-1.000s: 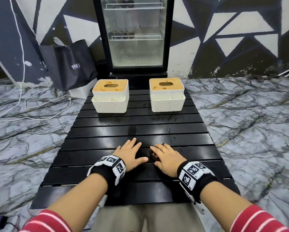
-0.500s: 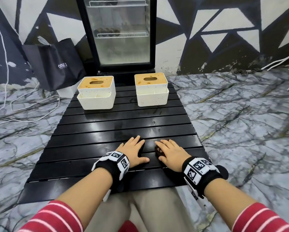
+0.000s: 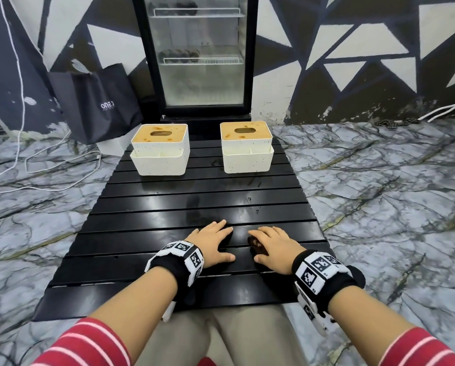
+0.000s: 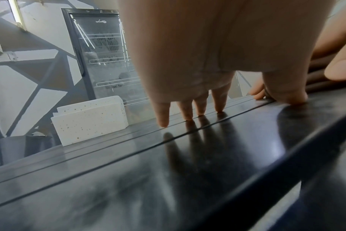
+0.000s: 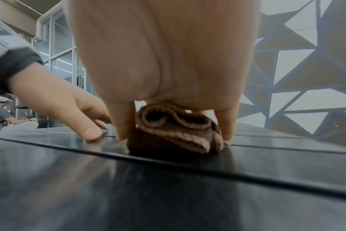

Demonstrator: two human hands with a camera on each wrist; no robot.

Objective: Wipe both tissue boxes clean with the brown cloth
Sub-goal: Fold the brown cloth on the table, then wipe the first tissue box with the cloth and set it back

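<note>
Resting flat near the table's (image 3: 147, 220) front edge, the left hand (image 3: 212, 243) is lying open while the right hand (image 3: 275, 245) is cupping the brown cloth (image 5: 176, 131); bunching it firmly before reaching both tissue boxes (image 3: 160, 151) (image 3: 247, 146) at the far edge seems wise.

- The table (image 3: 168, 207) is made of black slats, smooth and glossy enough to mirror the fingers.
- The brown cloth (image 5: 174, 131) is soft knitted fabric, ribbed, with a rolled stitched edge.
- The left tissue box (image 3: 159, 159) and the right tissue box (image 3: 247, 157) look like matt cream plastic, finely speckled; their tan lids are stained.
- The floor (image 3: 379, 194) is veined marble-look stone.
- The fridge (image 3: 200, 56) has a glass door and wire shelves.
</note>
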